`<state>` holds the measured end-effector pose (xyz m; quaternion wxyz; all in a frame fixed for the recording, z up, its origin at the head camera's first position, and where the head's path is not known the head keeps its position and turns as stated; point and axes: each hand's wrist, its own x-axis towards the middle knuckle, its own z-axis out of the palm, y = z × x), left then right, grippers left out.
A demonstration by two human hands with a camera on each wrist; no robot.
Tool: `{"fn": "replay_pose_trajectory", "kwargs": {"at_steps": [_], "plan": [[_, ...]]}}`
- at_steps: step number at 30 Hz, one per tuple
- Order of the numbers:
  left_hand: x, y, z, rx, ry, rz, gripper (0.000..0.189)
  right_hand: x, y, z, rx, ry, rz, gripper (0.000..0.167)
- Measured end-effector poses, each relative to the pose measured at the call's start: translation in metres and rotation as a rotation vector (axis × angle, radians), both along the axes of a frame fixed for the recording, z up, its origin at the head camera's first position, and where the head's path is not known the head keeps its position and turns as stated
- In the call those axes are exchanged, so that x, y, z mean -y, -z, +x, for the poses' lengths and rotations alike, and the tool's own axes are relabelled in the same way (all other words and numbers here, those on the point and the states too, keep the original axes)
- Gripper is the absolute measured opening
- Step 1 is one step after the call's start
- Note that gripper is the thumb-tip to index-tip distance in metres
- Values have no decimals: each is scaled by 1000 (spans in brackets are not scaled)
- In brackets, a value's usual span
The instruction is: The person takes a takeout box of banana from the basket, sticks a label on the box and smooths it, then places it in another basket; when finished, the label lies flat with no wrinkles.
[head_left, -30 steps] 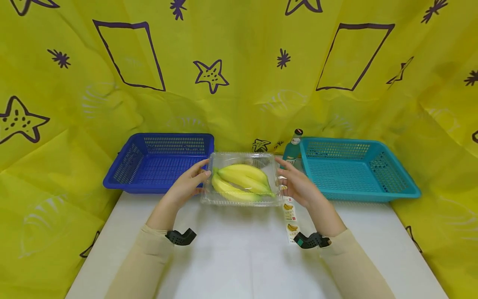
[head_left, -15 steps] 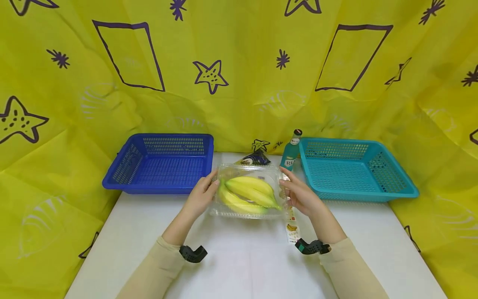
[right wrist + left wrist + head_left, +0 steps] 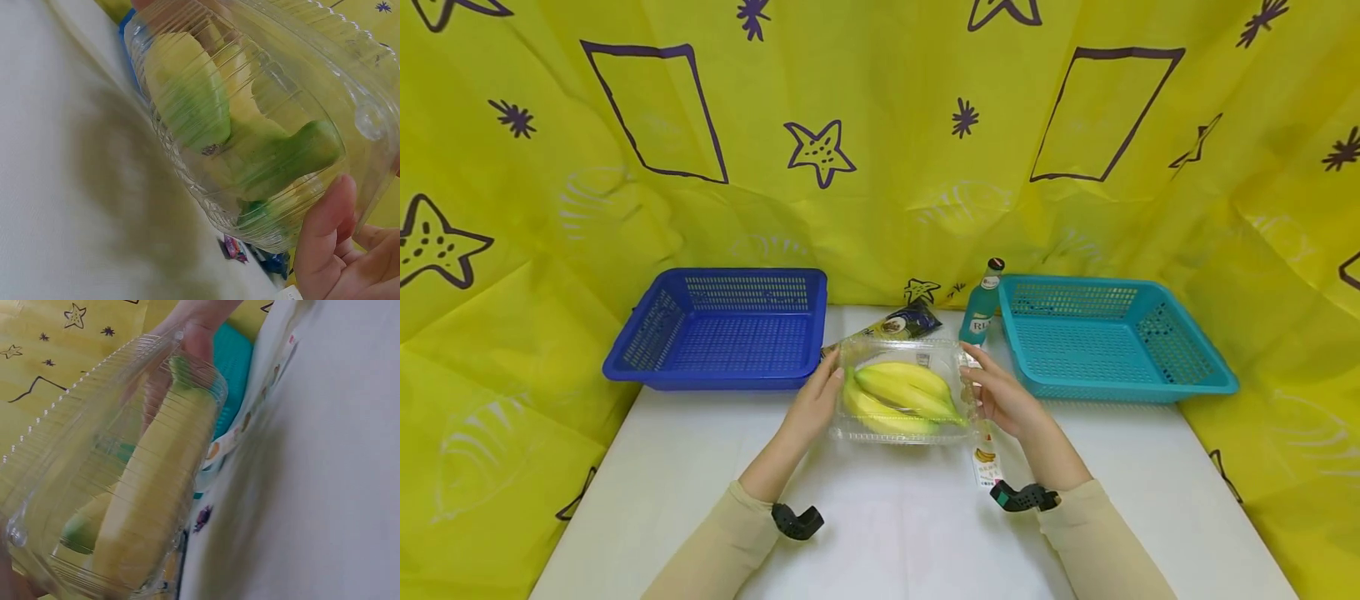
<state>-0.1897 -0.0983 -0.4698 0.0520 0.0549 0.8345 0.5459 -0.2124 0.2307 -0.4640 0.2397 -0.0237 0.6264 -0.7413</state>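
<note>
A clear plastic clamshell box [image 3: 910, 350] with yellow bananas [image 3: 902, 387] inside is held between my two hands in the middle of the head view. Its left end is gripped by my left hand [image 3: 812, 407]; my right hand [image 3: 1006, 400] grips the right end. Both wrist views show the box raised over the white table, with its shadow below. Green banana tips [image 3: 200, 125] show through the ribbed wall in the right wrist view, where my right thumb [image 3: 328, 215] presses the box's side. The lid lies down over the bananas.
Behind the box lie a dark and yellow packet [image 3: 902, 322] and an upright blue-green bottle [image 3: 980, 312]. A blue basket [image 3: 715, 383] stands at left, a teal basket [image 3: 1120, 390] at right. A strip of banana-printed stickers [image 3: 987, 464] lies by my right hand.
The box has come down and toward me, slightly to the right, with both hands still holding it. The packet behind it has come into view, along with more of the bottle.
</note>
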Motion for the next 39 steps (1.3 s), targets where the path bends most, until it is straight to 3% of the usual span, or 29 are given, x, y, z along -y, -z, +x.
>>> {"fn": "replay_pose_trajectory", "kwargs": {"at_steps": [6,21,33,39], "plan": [[1,15,-7,56,52,80,63,5,7,-4,31,6,13,70],[8,43,-28,71,164,165,63,8,27,-17,28,15,48,68],[8,57,-33,39,123,214,63,10,32,-24,47,10,86,70],[9,60,-34,57,118,205,63,10,34,-26,62,30,90,70]]}}
